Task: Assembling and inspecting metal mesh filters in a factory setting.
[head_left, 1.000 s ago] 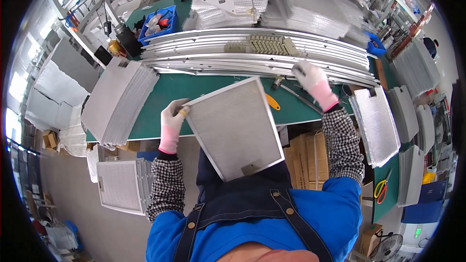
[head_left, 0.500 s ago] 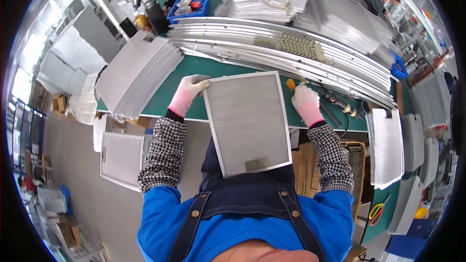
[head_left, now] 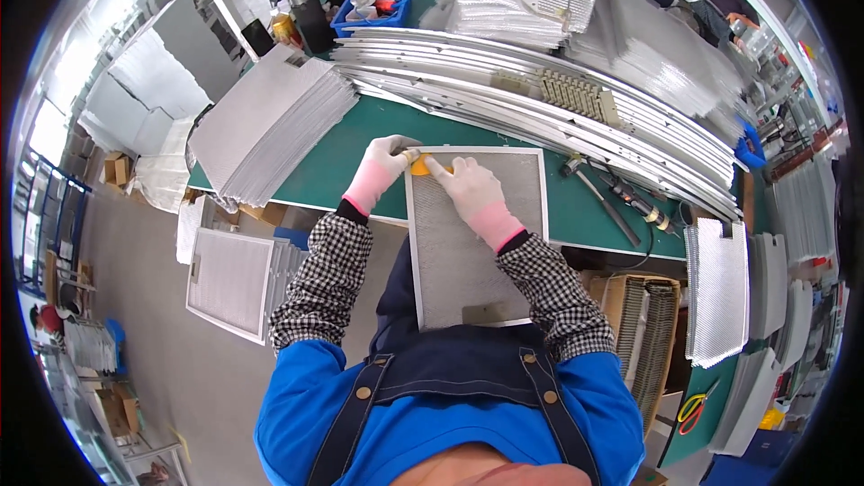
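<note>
A framed grey mesh panel (head_left: 468,243) leans from the table edge toward my lap, its thin silver rim around it and a small plate near its lower edge. My left hand (head_left: 385,165) grips its top left corner, fingers closed on the rim. Over the panel's upper part, my right hand (head_left: 472,193) is closed on a small orange-yellow tool (head_left: 420,165), which is at that same corner beside my left fingers. The tool's exact kind is hidden by my fingers. Both hands wear white and pink gloves.
On the green table (head_left: 387,130) lie a hammer (head_left: 601,198), a power screwdriver (head_left: 639,202) and long metal strips (head_left: 504,94). Mesh sheets (head_left: 270,126) are stacked at left. Scissors (head_left: 695,408) lie at right, near a cardboard box (head_left: 670,351) of parts.
My right hand has moved left from beside the hammer to the panel's top left corner, bringing the orange-yellow tool. The panel now sits straighter, and the view has shifted slightly.
</note>
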{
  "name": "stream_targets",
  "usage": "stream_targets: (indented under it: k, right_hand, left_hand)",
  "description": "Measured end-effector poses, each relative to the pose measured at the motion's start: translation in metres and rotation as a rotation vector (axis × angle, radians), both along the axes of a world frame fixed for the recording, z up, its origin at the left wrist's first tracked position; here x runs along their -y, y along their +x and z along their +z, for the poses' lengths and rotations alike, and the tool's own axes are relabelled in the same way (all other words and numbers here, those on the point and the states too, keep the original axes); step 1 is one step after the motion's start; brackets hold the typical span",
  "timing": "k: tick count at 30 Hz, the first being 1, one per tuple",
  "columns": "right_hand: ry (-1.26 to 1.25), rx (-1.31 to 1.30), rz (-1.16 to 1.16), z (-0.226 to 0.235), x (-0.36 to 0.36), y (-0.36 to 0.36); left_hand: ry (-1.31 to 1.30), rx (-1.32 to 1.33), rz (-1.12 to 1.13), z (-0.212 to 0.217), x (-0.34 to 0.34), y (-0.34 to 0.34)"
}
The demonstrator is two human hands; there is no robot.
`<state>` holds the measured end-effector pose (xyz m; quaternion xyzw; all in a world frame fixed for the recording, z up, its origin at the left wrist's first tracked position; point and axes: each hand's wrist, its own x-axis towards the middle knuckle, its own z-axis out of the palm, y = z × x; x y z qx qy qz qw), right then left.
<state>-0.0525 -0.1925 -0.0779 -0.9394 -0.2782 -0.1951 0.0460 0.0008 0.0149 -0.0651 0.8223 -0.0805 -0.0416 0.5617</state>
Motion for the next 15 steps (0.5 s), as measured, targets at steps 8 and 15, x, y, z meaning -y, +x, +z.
stream_targets:
  k: [8, 15]
  right_hand:
    - [-0.149, -0.13, -0.072, 0.002, 0.089, -0.003]
    - [-0.187, -0.169, -0.084, 0.009, 0.093, -0.006]
  left_hand:
    - [0.009, 0.027, -0.045, 0.009, -0.004, -0.014]
    - [0.072, 0.093, -0.025, -0.003, -0.006, -0.013]
